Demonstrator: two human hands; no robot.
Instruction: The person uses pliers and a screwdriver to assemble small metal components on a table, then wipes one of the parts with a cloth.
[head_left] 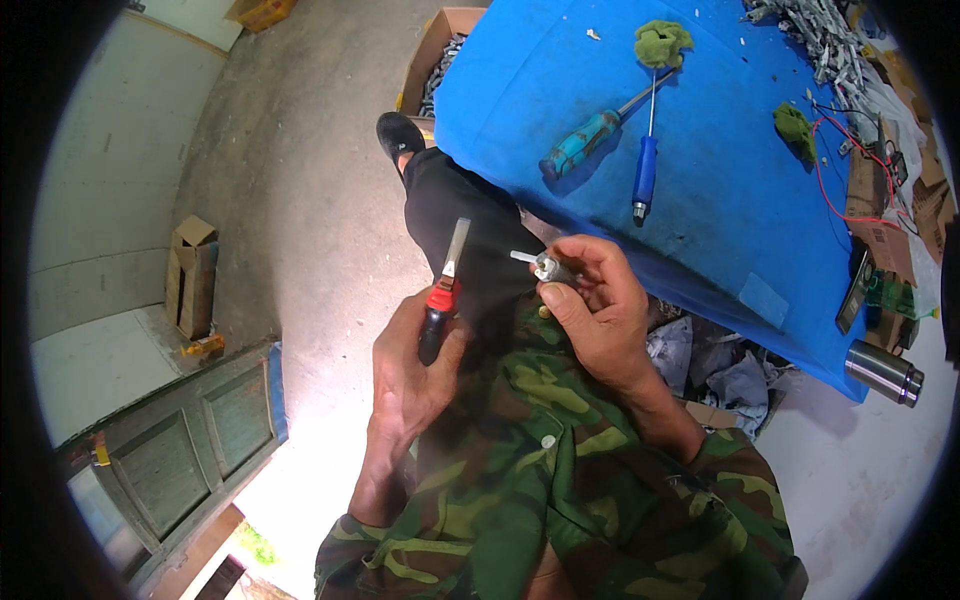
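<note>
Near the centre of the frame, the left hand [408, 355] is holding a red-and-black-handled tool with a flat, pale metal blade [440, 302], its grip closing around the handle, and the blade is pointing toward the upper edge. Just right of it, the right hand [612, 318] is pinching a small grey metal cylinder with a pale prong [553, 270] between thumb and fingers, and the prong is pointing left, apart from the blade. In the upper right, a blue-covered table [540, 75] is carrying a worn teal-handled screwdriver [582, 143] and a slim blue-handled screwdriver [645, 178]; their shafts are converging near a crumpled green cloth [662, 44]. Silvery metal parts [815, 42] are lying heaped in the far upper-right corner.
</note>
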